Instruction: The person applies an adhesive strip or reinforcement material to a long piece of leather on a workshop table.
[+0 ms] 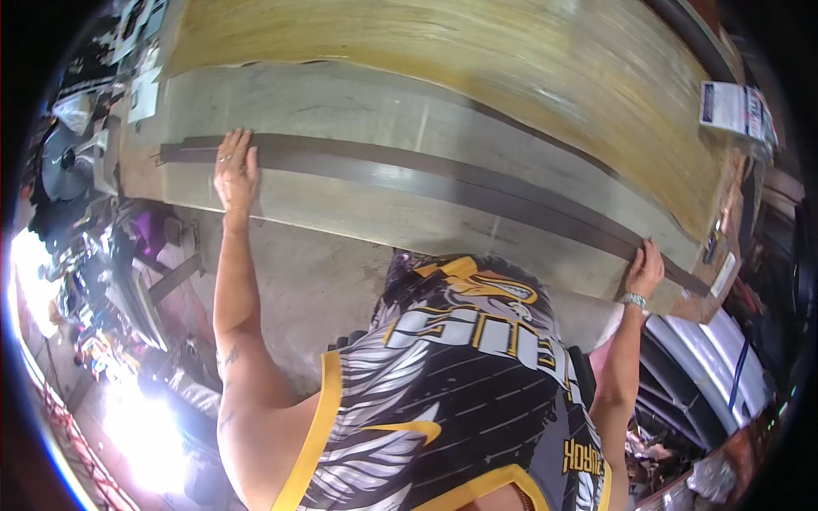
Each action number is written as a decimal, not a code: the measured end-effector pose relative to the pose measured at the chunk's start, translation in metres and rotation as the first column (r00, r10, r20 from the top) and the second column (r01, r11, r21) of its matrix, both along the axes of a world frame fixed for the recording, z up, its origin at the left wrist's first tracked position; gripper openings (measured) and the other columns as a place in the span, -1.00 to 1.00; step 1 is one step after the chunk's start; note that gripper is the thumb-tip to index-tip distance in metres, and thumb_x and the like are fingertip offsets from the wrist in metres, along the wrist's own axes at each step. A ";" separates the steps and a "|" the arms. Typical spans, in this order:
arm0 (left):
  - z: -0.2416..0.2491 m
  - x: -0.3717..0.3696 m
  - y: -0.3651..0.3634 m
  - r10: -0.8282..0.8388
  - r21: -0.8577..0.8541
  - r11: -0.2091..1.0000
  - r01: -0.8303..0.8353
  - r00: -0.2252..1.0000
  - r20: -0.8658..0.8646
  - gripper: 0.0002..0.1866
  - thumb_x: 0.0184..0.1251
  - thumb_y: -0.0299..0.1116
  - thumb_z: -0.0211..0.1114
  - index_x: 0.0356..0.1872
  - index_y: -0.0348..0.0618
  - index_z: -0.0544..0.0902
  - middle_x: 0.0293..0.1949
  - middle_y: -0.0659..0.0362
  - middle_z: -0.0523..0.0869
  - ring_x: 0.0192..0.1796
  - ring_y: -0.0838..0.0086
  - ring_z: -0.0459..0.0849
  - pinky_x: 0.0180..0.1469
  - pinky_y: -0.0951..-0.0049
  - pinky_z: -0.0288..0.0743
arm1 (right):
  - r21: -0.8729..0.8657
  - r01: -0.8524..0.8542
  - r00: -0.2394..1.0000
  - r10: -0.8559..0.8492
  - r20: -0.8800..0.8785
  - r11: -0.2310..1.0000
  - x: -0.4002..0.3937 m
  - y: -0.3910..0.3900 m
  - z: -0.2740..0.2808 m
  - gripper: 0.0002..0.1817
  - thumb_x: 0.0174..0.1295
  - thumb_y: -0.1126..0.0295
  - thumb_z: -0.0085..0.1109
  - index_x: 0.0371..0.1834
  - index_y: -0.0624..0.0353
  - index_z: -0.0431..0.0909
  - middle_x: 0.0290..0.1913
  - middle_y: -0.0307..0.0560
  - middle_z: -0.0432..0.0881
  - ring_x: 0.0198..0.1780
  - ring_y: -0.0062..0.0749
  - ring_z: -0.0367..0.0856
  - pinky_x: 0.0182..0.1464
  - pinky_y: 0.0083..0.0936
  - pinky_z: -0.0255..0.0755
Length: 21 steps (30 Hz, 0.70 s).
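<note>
A long, narrow dark grey-brown strip point(383, 175) runs across the work table point(341, 102). It looks layered, with uneven edges at its left end. My left hand point(236, 170) lies on the strip near that end, fingers stretched out flat and a ring on one of them. Near the strip's right end, my right hand point(646, 268) rests its slightly bent fingers on the strip, with a watch on the wrist. Beyond the strip a large yellowish translucent sheet point(426, 43) covers the far side of the table.
At the table's right end sits a white and blue printed packet point(733, 109), with a small white label-like piece point(722, 274) nearer me. Silvery rolls point(699, 375) stand below on the right. A round grey disc point(64, 159) and clutter are at the left.
</note>
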<state>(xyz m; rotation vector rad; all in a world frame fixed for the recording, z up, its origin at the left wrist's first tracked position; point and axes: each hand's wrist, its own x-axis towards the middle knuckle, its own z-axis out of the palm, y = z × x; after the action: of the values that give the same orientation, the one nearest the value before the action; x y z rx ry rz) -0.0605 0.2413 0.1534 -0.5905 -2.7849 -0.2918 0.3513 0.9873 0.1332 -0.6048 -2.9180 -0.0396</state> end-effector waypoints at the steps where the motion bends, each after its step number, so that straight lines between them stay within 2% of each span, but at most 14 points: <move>1: 0.001 0.000 0.000 0.007 -0.006 1.000 -0.007 1.000 0.002 -0.67 0.39 -0.42 0.33 0.15 -0.10 0.75 0.22 0.08 0.72 0.36 0.12 0.60 0.43 0.15 0.45 | -0.006 -0.004 1.000 0.004 -0.001 1.000 -0.002 -0.001 0.001 -0.72 0.46 0.33 0.17 0.17 0.07 0.66 0.30 -0.07 0.67 0.35 -0.16 0.59 0.43 -0.18 0.30; 3: 0.001 -0.002 0.001 0.014 -0.005 1.000 -0.014 1.000 0.008 -0.67 0.40 -0.41 0.33 0.15 -0.07 0.75 0.24 0.10 0.72 0.37 0.12 0.59 0.44 0.15 0.44 | -0.007 0.018 1.000 -0.018 0.013 1.000 -0.001 -0.001 -0.001 -0.72 0.47 0.32 0.16 0.17 0.07 0.66 0.30 -0.07 0.67 0.35 -0.16 0.59 0.43 -0.18 0.29; 4: 0.000 -0.003 -0.001 -0.006 -0.002 1.000 0.006 1.000 0.021 -0.65 0.42 -0.41 0.31 0.19 -0.09 0.73 0.26 0.04 0.70 0.40 0.11 0.57 0.46 0.10 0.39 | -0.002 0.033 0.999 -0.033 0.023 0.999 -0.001 -0.002 0.000 -0.72 0.47 0.32 0.16 0.17 0.07 0.66 0.30 -0.07 0.67 0.35 -0.16 0.59 0.43 -0.17 0.29; 7: -0.001 -0.006 -0.008 -0.018 -0.065 0.998 0.020 1.000 0.018 -0.67 0.42 -0.37 0.33 0.17 -0.10 0.73 0.24 0.05 0.71 0.38 0.12 0.58 0.47 0.02 0.35 | -0.034 0.029 0.999 -0.028 0.031 0.999 -0.002 -0.002 0.004 -0.72 0.49 0.31 0.14 0.18 0.06 0.66 0.32 -0.08 0.66 0.36 -0.18 0.58 0.44 -0.18 0.28; 10: 0.009 -0.017 -0.015 -0.056 -0.108 0.992 0.062 0.997 0.059 -0.72 0.39 -0.26 0.38 0.06 -0.05 0.77 0.22 0.13 0.73 0.35 0.19 0.61 0.49 0.00 0.34 | -0.057 0.022 0.997 -0.018 0.076 0.998 0.000 0.015 0.007 -0.75 0.49 0.33 0.15 0.13 0.09 0.67 0.20 -0.05 0.72 0.25 -0.13 0.65 0.37 -0.16 0.35; 11: 0.012 -0.026 -0.019 -0.087 -0.116 0.989 0.092 0.995 0.044 -0.74 0.37 -0.19 0.42 -0.05 -0.09 0.78 0.10 0.05 0.77 0.25 0.12 0.66 0.42 0.00 0.39 | -0.074 0.024 0.996 -0.017 0.090 0.997 -0.004 0.018 0.013 -0.76 0.49 0.34 0.15 0.11 0.10 0.67 0.16 -0.03 0.74 0.21 -0.11 0.67 0.33 -0.16 0.38; 13: 0.021 -0.047 -0.032 0.015 -0.091 0.996 0.000 0.986 0.163 -0.64 0.29 -0.06 0.49 -0.16 -0.17 0.78 -0.17 -0.05 0.80 0.00 0.05 0.76 0.17 0.08 0.56 | -0.131 0.062 0.989 -0.044 0.138 0.990 -0.018 0.024 0.039 -0.77 0.48 0.32 0.18 0.07 0.16 0.67 0.06 0.01 0.75 0.08 -0.12 0.70 0.20 -0.20 0.47; 15: 0.057 -0.076 -0.029 0.203 -0.181 0.973 -0.142 0.900 0.386 -0.44 0.14 0.15 0.55 -0.24 -0.24 0.77 -0.41 -0.09 0.76 -0.24 -0.02 0.77 -0.10 0.14 0.60 | -0.222 0.117 0.983 -0.081 0.162 0.968 -0.033 0.036 0.067 -0.76 0.47 0.29 0.21 0.03 0.22 0.67 -0.04 0.05 0.76 -0.03 -0.13 0.72 0.07 -0.25 0.52; 16: 0.050 -0.099 -0.053 0.135 -0.105 0.989 -0.104 0.926 0.353 -0.31 0.03 0.29 0.55 -0.26 -0.27 0.77 -0.47 -0.08 0.74 -0.37 -0.03 0.73 -0.25 0.18 0.56 | -0.286 0.150 0.981 -0.106 0.162 0.947 -0.039 0.048 0.077 -0.74 0.47 0.27 0.23 0.01 0.24 0.66 -0.08 0.07 0.75 -0.08 -0.15 0.71 0.01 -0.28 0.53; 17: 0.075 -0.113 -0.038 0.173 -0.131 0.982 -0.134 0.920 0.351 -0.29 0.04 0.33 0.52 -0.26 -0.27 0.77 -0.48 -0.12 0.73 -0.38 -0.06 0.70 -0.24 0.14 0.55 | -0.350 0.180 0.978 -0.128 0.165 0.919 -0.047 0.059 0.088 -0.72 0.46 0.25 0.25 -0.01 0.27 0.66 -0.13 0.08 0.75 -0.13 -0.16 0.71 -0.04 -0.31 0.54; 18: 0.088 -0.137 -0.038 0.165 -0.249 0.964 -0.095 0.947 0.277 -0.28 0.06 0.33 0.51 -0.22 -0.26 0.78 -0.47 -0.12 0.75 -0.37 -0.07 0.71 -0.24 0.14 0.55 | -0.354 0.206 0.965 -0.130 0.227 0.912 -0.060 0.068 0.101 -0.67 0.44 0.20 0.29 -0.03 0.30 0.66 -0.22 0.10 0.74 -0.20 -0.19 0.70 -0.09 -0.36 0.54; 19: 0.103 -0.159 -0.032 0.170 -0.266 0.960 -0.083 0.931 0.324 -0.25 0.06 0.38 0.48 -0.26 -0.28 0.75 -0.48 -0.14 0.74 -0.35 -0.09 0.72 -0.23 0.10 0.55 | -0.369 0.169 0.978 -0.108 0.179 0.914 -0.072 0.076 0.107 -0.64 0.44 0.17 0.28 -0.04 0.31 0.66 -0.26 0.12 0.74 -0.21 -0.16 0.70 -0.09 -0.34 0.54; 21: 0.113 -0.197 -0.019 0.112 -0.232 0.972 -0.047 0.955 0.276 -0.20 0.04 0.43 0.45 -0.35 -0.32 0.69 -0.53 -0.16 0.68 -0.38 -0.11 0.68 -0.23 0.03 0.51 | -0.308 0.154 0.975 -0.094 0.202 0.939 -0.098 0.094 0.113 -0.62 0.44 0.13 0.27 -0.04 0.30 0.65 -0.22 0.17 0.74 -0.19 -0.10 0.72 -0.09 -0.32 0.54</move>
<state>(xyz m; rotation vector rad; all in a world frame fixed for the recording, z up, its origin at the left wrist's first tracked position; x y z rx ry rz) -0.2572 0.2219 0.2668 -0.5189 -3.1421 -0.0477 0.2535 1.0815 0.2460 -0.8793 -3.0842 0.3957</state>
